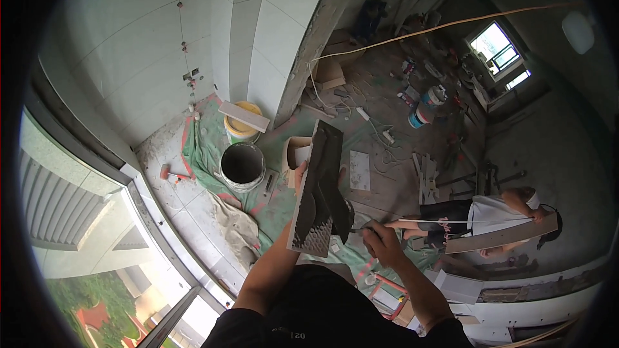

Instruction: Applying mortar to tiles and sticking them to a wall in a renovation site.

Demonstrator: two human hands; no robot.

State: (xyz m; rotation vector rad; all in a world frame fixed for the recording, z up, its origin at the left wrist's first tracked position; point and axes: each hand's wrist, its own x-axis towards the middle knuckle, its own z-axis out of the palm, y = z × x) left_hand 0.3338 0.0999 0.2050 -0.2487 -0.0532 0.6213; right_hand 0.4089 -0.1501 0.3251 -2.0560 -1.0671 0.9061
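I hold the tile (317, 190) up on edge in front of me, its long axis running away from my chest toward the tiled wall (258, 38), leaning a little to the right at the far end. My left hand (300, 174) is the nearer one to it — in fact it carries it, fingers wrapped over the left long edge about midway up, thumb on my side, forearm coming up beneath the near end. The face turned to my right is coated in dark grey adhesive, combed into ridges near the lower corner. My right hand (382, 243) sits low and to the right of the tile's near end, closed around the handle of a trowel (351, 222) whose blade lies against the tile's lower edge; the blade is mostly lost against the dark mortar, so I cannot say how flat it lies. Down past the tile's left side stands a grey bucket (242, 166) — a yellow bucket (242, 125) with a board across it just beyond. Off to my right another person crouches over a long tile strip (500, 235), well apart from my hands.
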